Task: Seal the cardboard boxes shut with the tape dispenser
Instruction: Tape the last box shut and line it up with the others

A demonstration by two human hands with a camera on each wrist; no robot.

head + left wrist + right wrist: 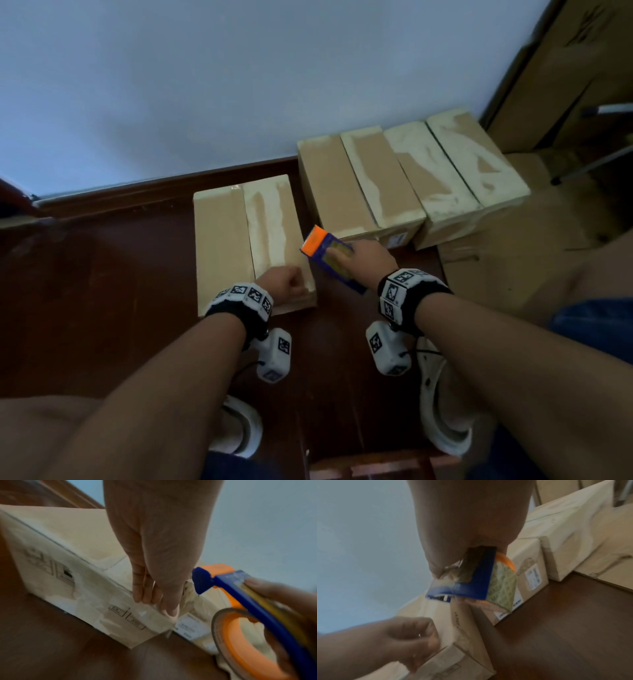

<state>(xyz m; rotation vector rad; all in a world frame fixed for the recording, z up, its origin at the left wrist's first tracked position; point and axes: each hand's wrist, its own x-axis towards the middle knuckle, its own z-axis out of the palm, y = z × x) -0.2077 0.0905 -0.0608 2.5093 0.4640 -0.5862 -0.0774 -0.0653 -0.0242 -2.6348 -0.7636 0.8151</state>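
The tape dispenser is gripped in the right hand, held in the air just right of the near box at frame centre. The box's lower right corner is pressed by the curled left hand; its seam runs away toward the wall, so the left hand is nearer.
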